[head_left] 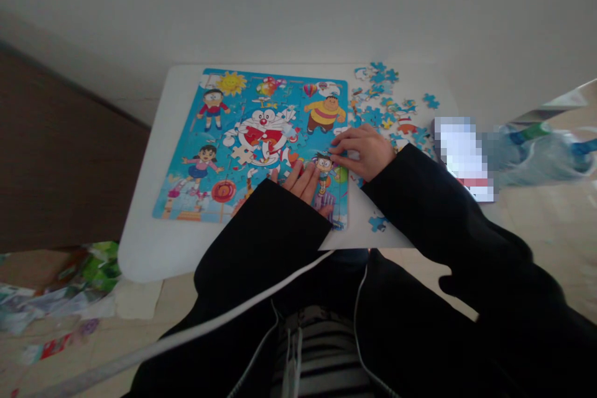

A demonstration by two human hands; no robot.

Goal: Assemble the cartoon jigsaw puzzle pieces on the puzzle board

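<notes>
A jigsaw puzzle [217, 158] with cartoon figures on a blue ground lies on a white table, most of its picture filled in. My left hand [301, 181] rests on its lower right part, fingers stretched out and flat against the surface. Just to the right, my right hand [368, 150] reaches in over the puzzle's right edge. Its thumb and fingers are pinched on a puzzle piece beside the figure with spiky hair; the fingertips cover most of that piece. Loose puzzle pieces [375, 115] are heaped to the right of the board, partly behind my right hand.
A phone [466, 158] with a blurred screen lies at the table's right side, near clear plastic bottles [543, 152]. One loose piece [377, 222] sits near the front edge. A white cord [196, 336] crosses before my body. Wrappers and bags [69, 292] litter the floor at left.
</notes>
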